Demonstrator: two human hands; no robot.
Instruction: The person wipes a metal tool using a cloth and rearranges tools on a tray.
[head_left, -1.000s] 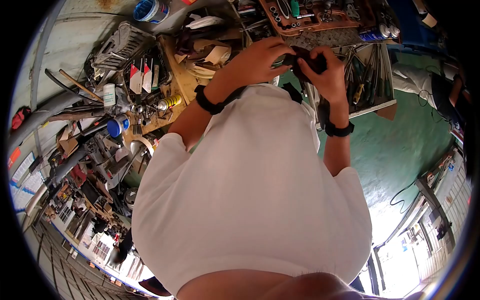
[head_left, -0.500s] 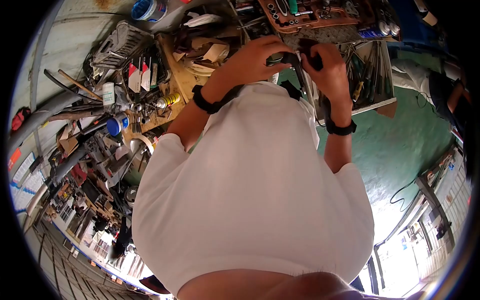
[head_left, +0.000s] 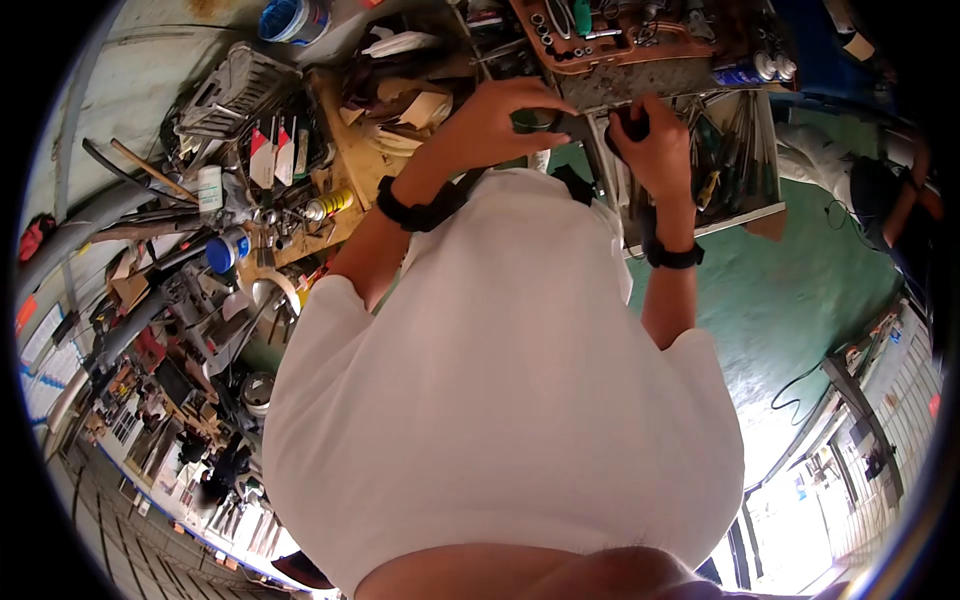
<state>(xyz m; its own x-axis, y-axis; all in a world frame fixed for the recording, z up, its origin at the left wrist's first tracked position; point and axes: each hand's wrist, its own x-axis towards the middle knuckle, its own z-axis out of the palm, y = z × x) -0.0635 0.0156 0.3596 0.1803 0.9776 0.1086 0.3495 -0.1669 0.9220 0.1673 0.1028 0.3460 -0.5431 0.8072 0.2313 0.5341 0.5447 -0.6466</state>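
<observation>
My left hand [head_left: 512, 122] is raised over the drawer's left side, with its fingers curved and apart from the thumb. Nothing shows in the gap between them. My right hand [head_left: 655, 148] is curled around a small dark thing [head_left: 628, 128] whose kind I cannot make out, mostly hidden by the fingers. Below and beside the right hand is an open drawer [head_left: 745, 214] of screwdrivers and long thin tools [head_left: 738, 150]. Past both hands, an orange tool case [head_left: 600, 58] with sockets lies on the bench top.
To the left, a wooden bench [head_left: 345, 150] carries a yellow spray can [head_left: 330, 204], loose sockets and cardboard pieces. A blue-lidded tub [head_left: 228, 250] and a grey plastic crate [head_left: 235, 90] stand nearby. Another person [head_left: 875, 200] is at the far right, above the green floor [head_left: 760, 300].
My hands have moved apart; the left has drawn away from the dark thing that was between them. The right hand has shifted slightly down and keeps it. The view has tilted slightly.
</observation>
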